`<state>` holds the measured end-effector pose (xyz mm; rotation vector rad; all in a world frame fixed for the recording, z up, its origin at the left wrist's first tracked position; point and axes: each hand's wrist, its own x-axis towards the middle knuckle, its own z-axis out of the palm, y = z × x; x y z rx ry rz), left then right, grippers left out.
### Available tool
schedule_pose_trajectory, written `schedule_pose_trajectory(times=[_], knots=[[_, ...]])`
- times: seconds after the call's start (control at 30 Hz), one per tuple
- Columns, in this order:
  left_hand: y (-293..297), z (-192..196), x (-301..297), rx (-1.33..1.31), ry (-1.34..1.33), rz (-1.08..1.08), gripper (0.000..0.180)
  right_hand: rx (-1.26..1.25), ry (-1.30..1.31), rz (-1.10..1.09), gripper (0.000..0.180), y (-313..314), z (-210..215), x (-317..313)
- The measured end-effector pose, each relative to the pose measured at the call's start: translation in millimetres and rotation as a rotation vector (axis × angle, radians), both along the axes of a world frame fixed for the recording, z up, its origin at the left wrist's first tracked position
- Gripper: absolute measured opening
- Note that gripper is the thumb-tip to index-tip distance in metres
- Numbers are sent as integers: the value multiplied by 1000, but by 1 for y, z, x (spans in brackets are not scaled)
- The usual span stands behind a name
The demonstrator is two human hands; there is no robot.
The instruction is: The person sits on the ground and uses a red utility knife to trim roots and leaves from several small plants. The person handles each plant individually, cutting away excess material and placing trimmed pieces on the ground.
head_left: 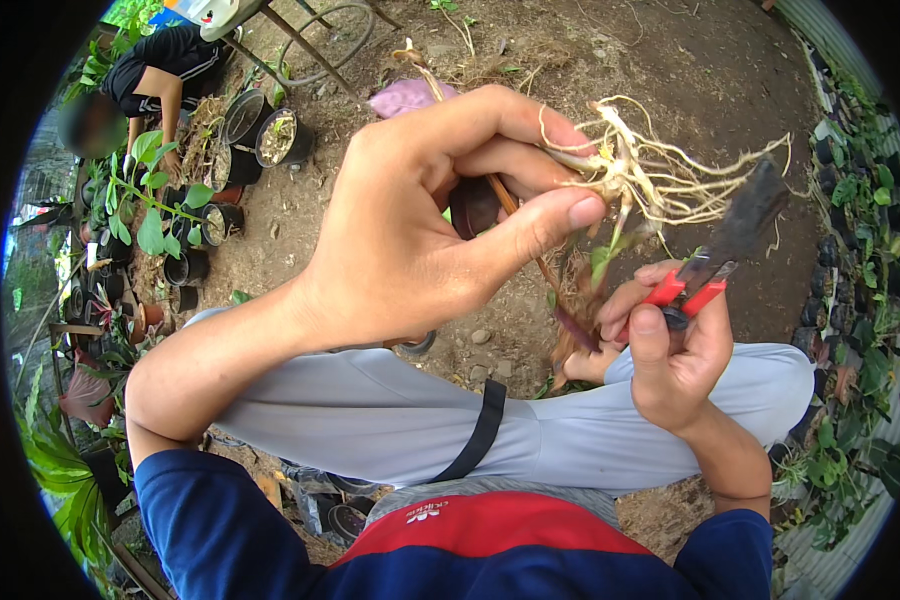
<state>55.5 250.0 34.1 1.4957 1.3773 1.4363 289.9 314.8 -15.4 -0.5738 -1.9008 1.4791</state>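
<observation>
My left hand (410, 225) is raised in the middle, thumb and fingers pinching an uprooted plant (622, 172) near its base. Pale, stringy roots fan out to the right of my fingertips. Brown, dried stalks and a little green leaf hang below the hand, partly hidden by it. To the right and lower down, my right hand (675, 365) is closed round red-handled pruning shears (673, 290). Their dark, blurred blades point up and to the right, beside the root tips; I cannot tell how far apart they are.
Another person (160, 80) bends over black pots (285, 138) at the upper left. A metal-legged stand (315, 60) is behind them. A purple object (410, 97) lies on the bare soil (700, 60). Rows of potted plants (840, 290) line the right edge.
</observation>
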Motion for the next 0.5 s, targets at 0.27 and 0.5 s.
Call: schedule_pose_trajectory(times=[0.27,0.5], knots=[[1,8,-3,-170,-71,-14,35,430,-186,-228,32,26,-21,7],[1,13,-3,-181,2,2,31,627,-165,-193,33,30,-39,2]])
